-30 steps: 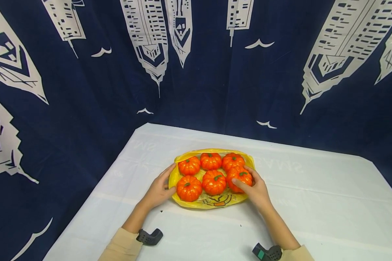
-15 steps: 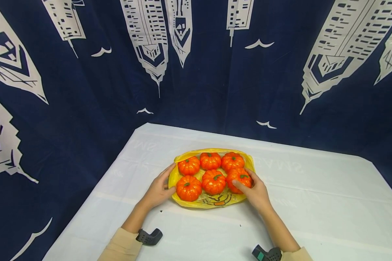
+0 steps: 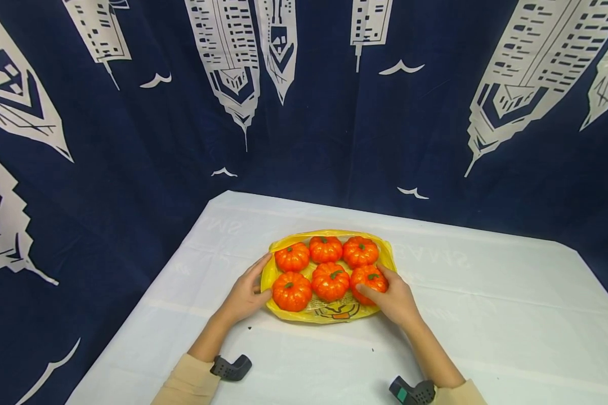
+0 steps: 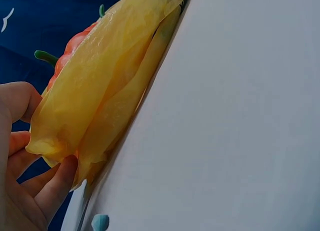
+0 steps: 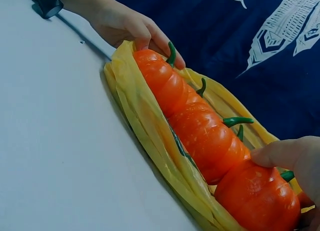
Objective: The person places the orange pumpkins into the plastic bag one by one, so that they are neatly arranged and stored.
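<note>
Several small orange pumpkins with green stems fill a yellow plastic bag [image 3: 329, 319] spread on the table, arranged in a back and a front row. My right hand [image 3: 396, 298] holds the front-right pumpkin [image 3: 369, 278], thumb on its near side and fingers round the far side. In the right wrist view, this pumpkin [image 5: 257, 198] sits low inside the bag's edge, beside its neighbour. On the opposite side, my left hand [image 3: 245, 295] grips the bag's left end. Thumb and fingers lie on either side of the yellow plastic [image 4: 95, 96] in the left wrist view.
A white cloth covers the table [image 3: 486, 320]. Behind it hangs a dark blue curtain [image 3: 324, 152] with white building prints. Black wrist devices sit on both arms, the left device [image 3: 231, 368] near the front. Tiny dark specks lie on the cloth.
The front-right pumpkin has come down and slightly toward me, off the pumpkin behind it, with my right hand following. My left hand stays at the bag's left end.
</note>
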Demonstrator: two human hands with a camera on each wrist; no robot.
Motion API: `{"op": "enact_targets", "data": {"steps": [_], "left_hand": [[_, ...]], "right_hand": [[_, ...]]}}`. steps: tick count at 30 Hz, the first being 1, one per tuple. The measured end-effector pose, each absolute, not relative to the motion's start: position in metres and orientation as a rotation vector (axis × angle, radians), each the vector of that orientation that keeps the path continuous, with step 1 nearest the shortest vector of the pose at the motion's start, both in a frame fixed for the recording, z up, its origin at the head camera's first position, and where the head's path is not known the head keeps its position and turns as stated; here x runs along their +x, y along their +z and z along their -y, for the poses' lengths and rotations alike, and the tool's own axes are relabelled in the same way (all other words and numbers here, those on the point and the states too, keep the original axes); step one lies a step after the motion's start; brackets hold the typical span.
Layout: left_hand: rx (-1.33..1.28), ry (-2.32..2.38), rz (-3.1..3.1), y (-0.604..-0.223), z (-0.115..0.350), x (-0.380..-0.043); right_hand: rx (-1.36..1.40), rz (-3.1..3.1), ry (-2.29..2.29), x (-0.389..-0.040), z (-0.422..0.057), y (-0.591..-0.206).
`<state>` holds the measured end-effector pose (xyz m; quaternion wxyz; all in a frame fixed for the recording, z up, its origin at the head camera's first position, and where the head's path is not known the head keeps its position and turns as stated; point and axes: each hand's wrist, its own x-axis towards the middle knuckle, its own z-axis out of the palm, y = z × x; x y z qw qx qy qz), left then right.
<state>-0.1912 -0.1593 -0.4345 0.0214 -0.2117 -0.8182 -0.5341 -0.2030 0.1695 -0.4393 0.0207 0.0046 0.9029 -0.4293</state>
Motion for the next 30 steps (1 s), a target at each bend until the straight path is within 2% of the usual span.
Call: {"op": "enact_targets", "data": {"steps": [11,20,30], "left_hand": [[-0.626,-1.65,2.5,-0.473,0.166,-0.209],[-0.628,-1.593,2.493,-0.474,0.164,-0.211],[-0.633,-1.463,2.485,-0.465,0.166,-0.219]], "right_hand": [[-0.03,-2.796,-1.312,-0.205,-0.171,-0.439],[-0.048,-2.752,-1.402,-0.205,-0.181,-0.425],[-0.231,-2.855,-1.581,-0.209,-0.214,-0.4]]}}
